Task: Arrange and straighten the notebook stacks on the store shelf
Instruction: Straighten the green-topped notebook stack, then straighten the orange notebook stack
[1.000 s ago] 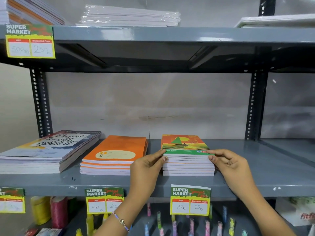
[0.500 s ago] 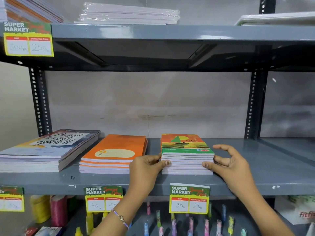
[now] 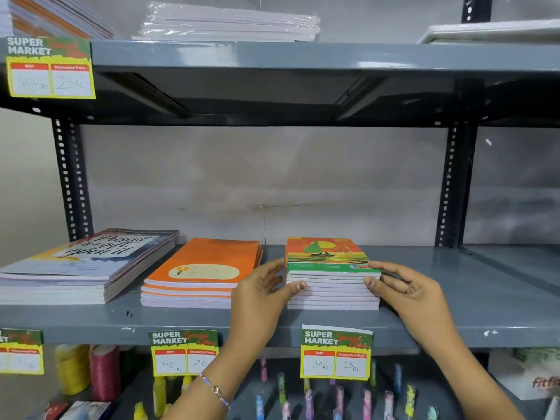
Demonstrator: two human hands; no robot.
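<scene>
**Two hands square up a notebook stack on a store shelf**

A person's left hand [image 3: 262, 294] and right hand [image 3: 407, 294] bracket the sailboat notebook stack [image 3: 331, 275] from either side, fingers spread and loosely curled rather than clenched. The left thumb presses against the stack's front left corner; the right hand's fingertips touch its front right corner, with one finger lying along the edge of the top cover. Neither hand lifts anything. A thin bracelet [image 3: 215, 391] circles the left wrist.

The stack sits on the grey metal shelf [image 3: 454, 304], right of centre, its top cover showing a green sail on an orange sunset. Just beside it to the left lies the orange notebook stack [image 3: 203, 272], and farther left a wider pile of lettered notebooks [image 3: 85, 262]. Yellow-and-green price tags [image 3: 335, 353] hang from the shelf's front lip, one directly below the sailboat stack. The shelf above carries plastic-wrapped packs [image 3: 230, 22]. Below, small colourful items stand in rows, too blurred to identify.
</scene>
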